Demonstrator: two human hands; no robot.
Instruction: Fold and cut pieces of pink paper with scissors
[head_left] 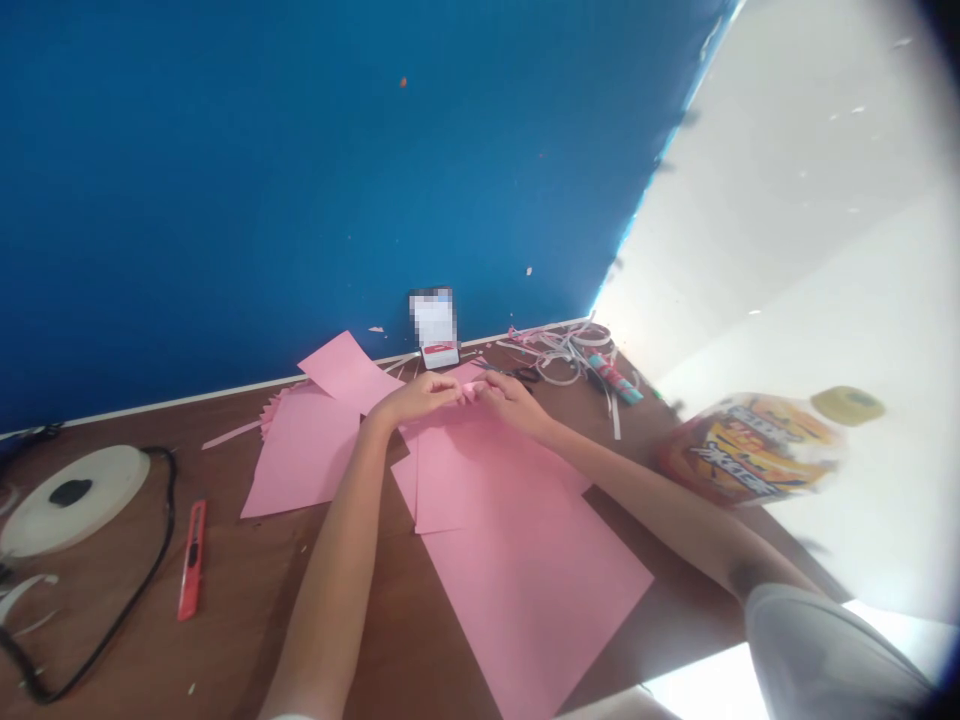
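Observation:
Both hands meet above the far part of the pink paper sheets (525,560). My left hand (421,396) pinches one side of a small pink paper piece (469,393), its fingertips closed. From the other side my right hand (511,400) grips the same piece between thumb and fingers. The piece is mostly hidden, so its shape cannot be made out. Beneath the hands the pink sheets lie overlapped on the brown table. Just behind my right hand, dark scissors (529,375) are partly visible.
More pink sheets (307,450) lie left of the hands. A phone (436,328) leans on the blue wall. Paper strips (559,355) are heaped at the back right, near a bottle (757,448). A red box cutter (192,560), a white disc (82,505) and a black cable (142,590) are at left.

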